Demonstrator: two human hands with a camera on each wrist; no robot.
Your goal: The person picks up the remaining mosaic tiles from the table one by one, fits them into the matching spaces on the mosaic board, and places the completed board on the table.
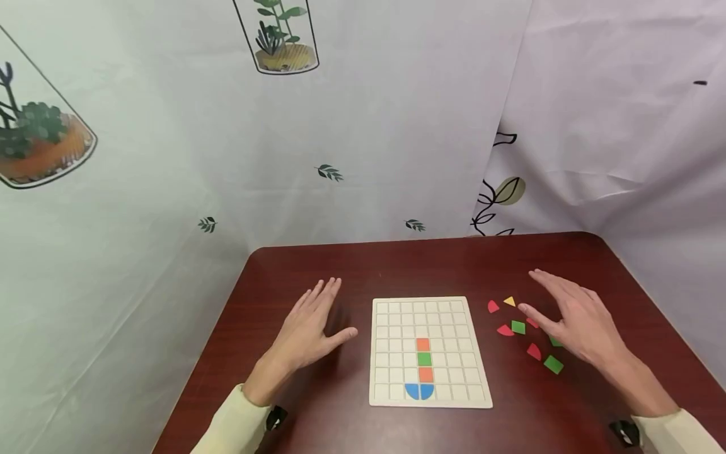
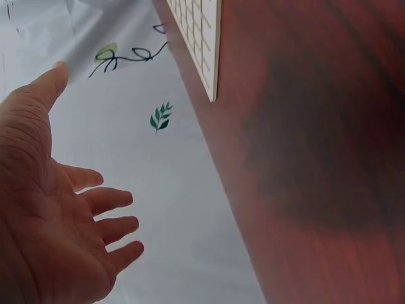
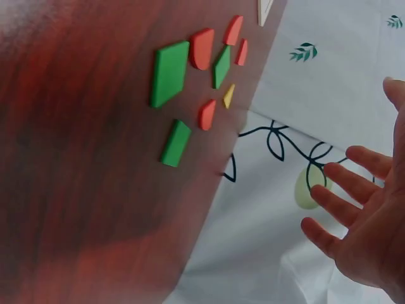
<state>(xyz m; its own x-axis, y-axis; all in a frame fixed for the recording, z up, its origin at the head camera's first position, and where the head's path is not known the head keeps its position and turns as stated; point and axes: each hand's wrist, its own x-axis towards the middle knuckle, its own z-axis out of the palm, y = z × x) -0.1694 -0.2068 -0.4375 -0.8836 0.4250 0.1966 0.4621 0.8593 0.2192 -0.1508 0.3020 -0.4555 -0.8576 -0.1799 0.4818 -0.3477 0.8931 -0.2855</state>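
Head view: The board (image 1: pixel 393 359) lay flat on the table (image 1: pixel 431 271), between its left and right edges and apart from its far edge. The fourth column from the board's left edge carried, in order toward the near edge, an orange square (image 1: pixel 422 344), a green square (image 1: pixel 424 359) and a second orange square (image 1: pixel 426 374). Two blue quarter-circles (image 1: pixel 412 391) occupied the nearest row side by side, the right one in that same column. Loose between the board's right edge and the table's right edge lay four red pieces (image 1: pixel 534 352), three green pieces (image 1: pixel 553 364) and a yellow triangle (image 1: pixel 510 301). The left hand (image 1: pixel 300 337) was raised left of the board; its grip was unclosed, fingers extended, thumb spread. The right hand (image 1: pixel 584 321) was raised over the loose pieces, partly covering one red and one green; its grip was likewise unclosed.

Left wrist view: The left fingers were spread against the printed cloth (image 2: pixel 190 196) past the table's edge. One board corner was visible.

Right wrist view: All eight loose pieces were visible. The right fingers were spread apart.
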